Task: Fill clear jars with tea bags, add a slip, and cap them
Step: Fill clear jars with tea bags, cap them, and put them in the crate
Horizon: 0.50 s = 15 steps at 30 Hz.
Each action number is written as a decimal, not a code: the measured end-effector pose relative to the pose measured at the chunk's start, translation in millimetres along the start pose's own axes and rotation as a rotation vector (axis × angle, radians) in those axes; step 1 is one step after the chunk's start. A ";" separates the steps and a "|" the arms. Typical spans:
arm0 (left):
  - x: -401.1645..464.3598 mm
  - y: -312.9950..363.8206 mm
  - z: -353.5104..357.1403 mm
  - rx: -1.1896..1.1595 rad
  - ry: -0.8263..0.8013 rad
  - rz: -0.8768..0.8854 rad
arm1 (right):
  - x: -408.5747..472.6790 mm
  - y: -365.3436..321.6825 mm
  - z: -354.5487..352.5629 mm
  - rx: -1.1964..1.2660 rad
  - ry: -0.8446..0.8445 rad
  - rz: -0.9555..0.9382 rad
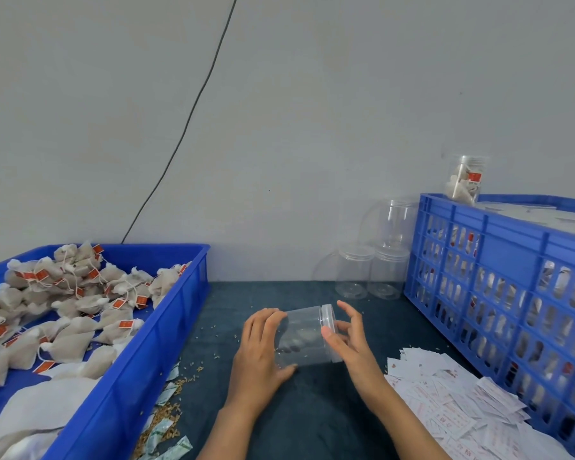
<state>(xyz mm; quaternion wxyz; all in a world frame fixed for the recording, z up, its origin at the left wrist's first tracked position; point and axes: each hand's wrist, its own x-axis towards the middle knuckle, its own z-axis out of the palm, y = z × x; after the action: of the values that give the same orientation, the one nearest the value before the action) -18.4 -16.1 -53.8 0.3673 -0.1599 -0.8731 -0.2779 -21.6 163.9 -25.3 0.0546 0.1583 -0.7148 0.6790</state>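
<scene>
Dark teal cloth covered the bench, hemmed in on both flanks, and the working lane ran narrow down the middle against a plain grey wall. Left side, a blue tray heaped with tea bags, its long rim slanting toward the centre. Right side, a tall blue slotted crate stood close, with paper slips fanned at its foot. Centre stage, the clear jar lay tipped on its side, lid pointing right. The left hand wrapped round the jar's body; the right hand had thumb and fingers curled onto the lid. Behind them, empty capped jars were stacked at the wall beside the crate's corner, and one filled jar perched on top of the crate.
</scene>
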 end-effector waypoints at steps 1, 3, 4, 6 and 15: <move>-0.3 0.1 0.2 -0.006 -0.004 -0.004 | -0.2 -0.7 -0.4 -0.009 0.021 -0.007; -0.5 0.9 1.0 -0.022 -0.008 -0.012 | -1.2 -2.8 -1.8 -0.019 0.047 -0.032; -0.4 1.4 1.1 -0.027 -0.005 -0.014 | -2.1 -4.4 -2.1 -0.026 0.046 -0.045; -0.7 1.7 0.4 -0.033 0.002 -0.014 | -4.7 -7.4 -2.0 -0.040 0.016 -0.067; 0.7 3.4 -2.1 -0.034 0.013 0.032 | -7.7 -15.6 -17.9 -0.262 -0.233 -0.133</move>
<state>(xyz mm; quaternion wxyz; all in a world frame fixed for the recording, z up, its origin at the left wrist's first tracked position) -16.2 -14.6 -50.8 0.3746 -0.1784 -0.8631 -0.2879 -12.1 182.3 -11.4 0.0362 0.2745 -0.7864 0.5522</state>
